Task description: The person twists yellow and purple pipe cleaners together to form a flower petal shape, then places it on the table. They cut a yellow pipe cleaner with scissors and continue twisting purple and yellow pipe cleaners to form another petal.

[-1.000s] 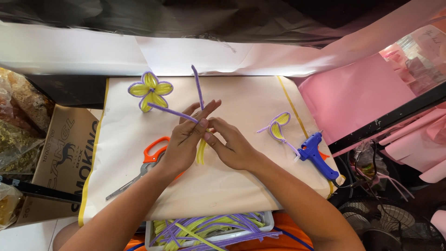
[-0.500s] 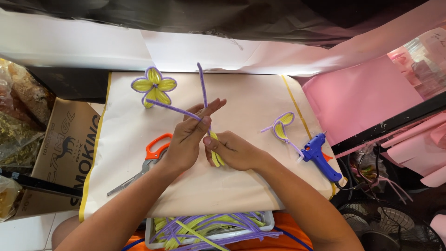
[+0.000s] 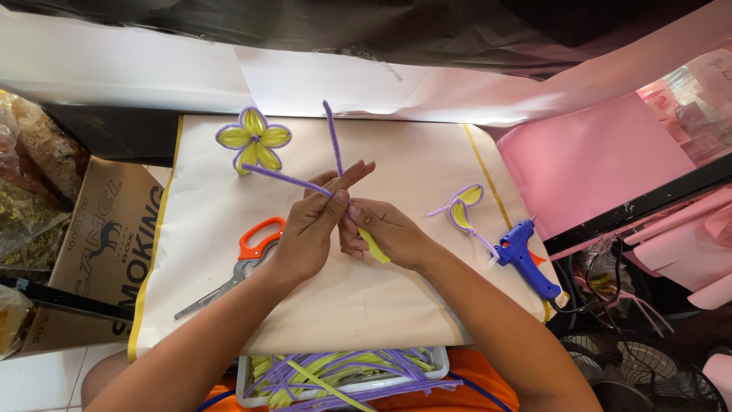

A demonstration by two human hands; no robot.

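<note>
left hand (image 3: 309,229) pinches the purple fuzzy wire (image 3: 332,145) | right hand (image 3: 385,233) now grips the yellow strip (image 3: 375,248), tilted more than before | both over the cream mat (image 3: 396,305), wire crossing near the flower (image 3: 254,140) | wrapping looks underway

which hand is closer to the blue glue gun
Right. The right hand sits at the middle of the mat, left of the glue gun with bare mat between. The left hand is farther left still, by the scissors.
</note>
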